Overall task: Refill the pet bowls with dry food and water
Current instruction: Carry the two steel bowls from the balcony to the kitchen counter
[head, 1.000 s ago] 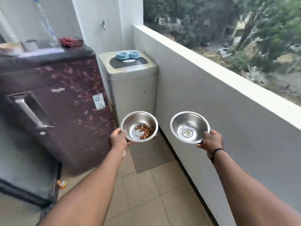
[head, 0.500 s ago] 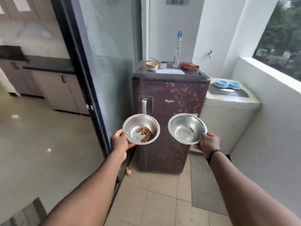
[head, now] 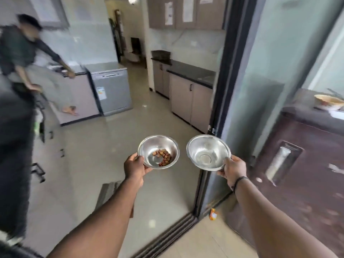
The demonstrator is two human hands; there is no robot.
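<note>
Two steel pet bowls are held out in front of me at waist height. My left hand (head: pixel 134 165) grips the near rim of the left bowl (head: pixel 149 147), which has a small pile of brown kibble (head: pixel 163 157) in its bottom. My right hand (head: pixel 233 169), with a dark band on its wrist, grips the near rim of the right bowl (head: pixel 204 148), which holds no food; whether there is water in it I cannot tell. Both bowls are level and a hand's width apart.
A dark sliding-door frame (head: pixel 221 101) and floor track (head: pixel 167 231) stand just ahead. Beyond it is a kitchen floor, a grey cabinet counter (head: pixel 191 86), a steel appliance (head: pixel 111 90) and a person (head: pixel 20 53) at the left. A maroon fridge (head: pixel 307 164) is at my right.
The view has swung left from the balcony and fridge toward the open doorway and kitchen. Both hands keep the bowls in the same hold.
</note>
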